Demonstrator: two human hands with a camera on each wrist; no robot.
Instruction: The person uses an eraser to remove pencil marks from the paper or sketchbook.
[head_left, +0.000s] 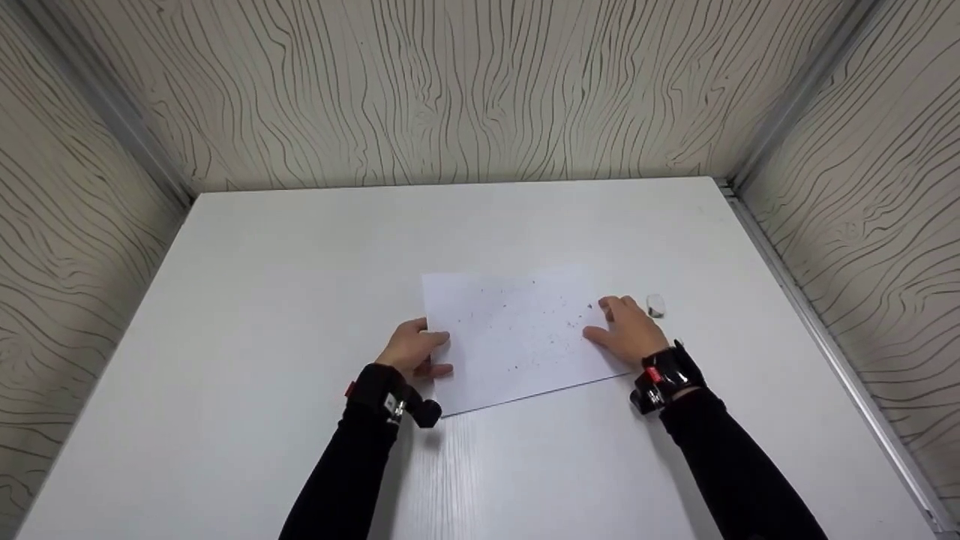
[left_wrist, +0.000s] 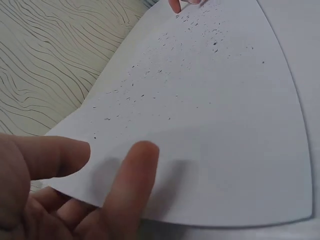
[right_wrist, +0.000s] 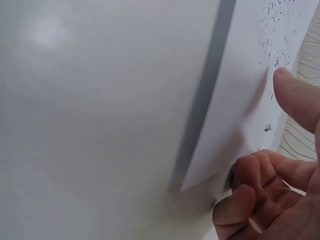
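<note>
A white sheet of paper (head_left: pixel 517 330) bears many small dark crumbs, thickest toward its right half. My left hand (head_left: pixel 416 349) is at the sheet's left edge. In the left wrist view, some of its fingers (left_wrist: pixel 72 212) are under the edge while two digits extend over the top. At the right edge, my right hand (head_left: pixel 630 330) has its thumb over the paper and its other fingers (right_wrist: pixel 245 175) curled at the border. A shadow beneath the sheet's near edge shows in the right wrist view.
A small whitish block (head_left: pixel 655 305) with a dark end lies just beyond my right hand. Everything rests on a white table (head_left: pixel 300 262), bounded at the back and sides by wood-grain patterned panels (head_left: pixel 450 90).
</note>
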